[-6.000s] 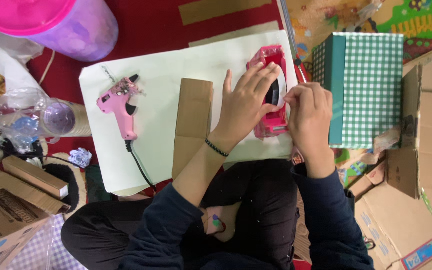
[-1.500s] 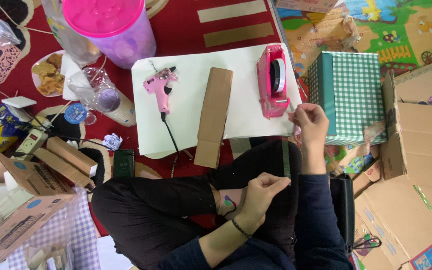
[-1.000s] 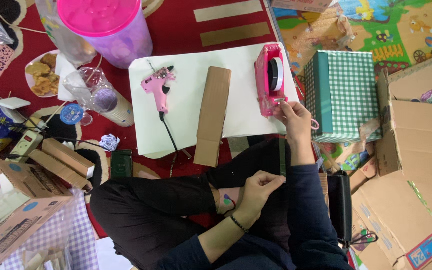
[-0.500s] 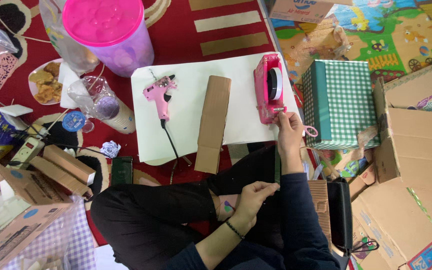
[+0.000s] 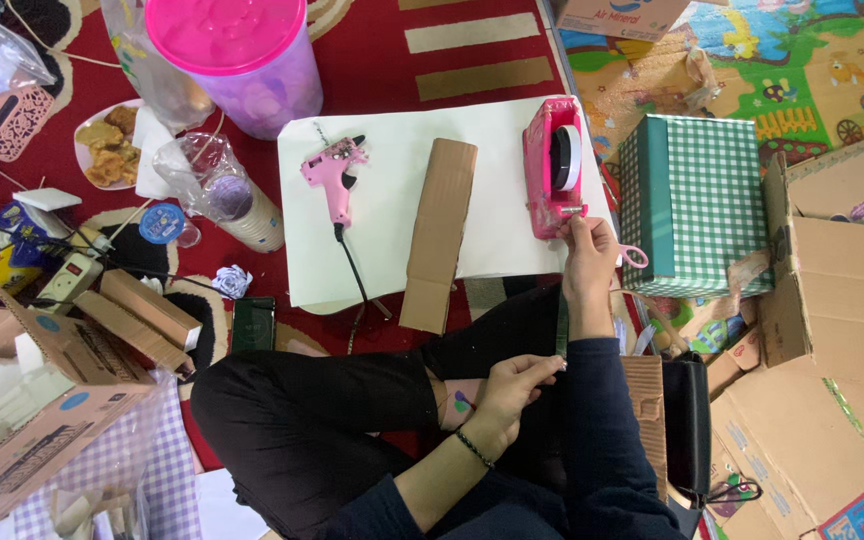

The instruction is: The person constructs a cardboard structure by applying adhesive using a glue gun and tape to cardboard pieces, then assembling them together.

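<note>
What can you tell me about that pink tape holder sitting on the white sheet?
The pink tape dispenser looks like glossy plastic, long and narrow, lying along the right edge of the white sheet beside the green checked box. A roll with a dark outer face and white side sits in its cradle. The cutter end points toward the person, whose right hand touches it there; a strip of tape runs from that end down to the left hand.

Scissors [image 5: 634, 256] mostly hidden behind right hand [image 5: 586, 262] — only pink handle shows.

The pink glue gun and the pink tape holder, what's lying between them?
In the head view, a long brown cardboard strip lies on the white sheet between the glue gun and the tape dispenser.
</note>
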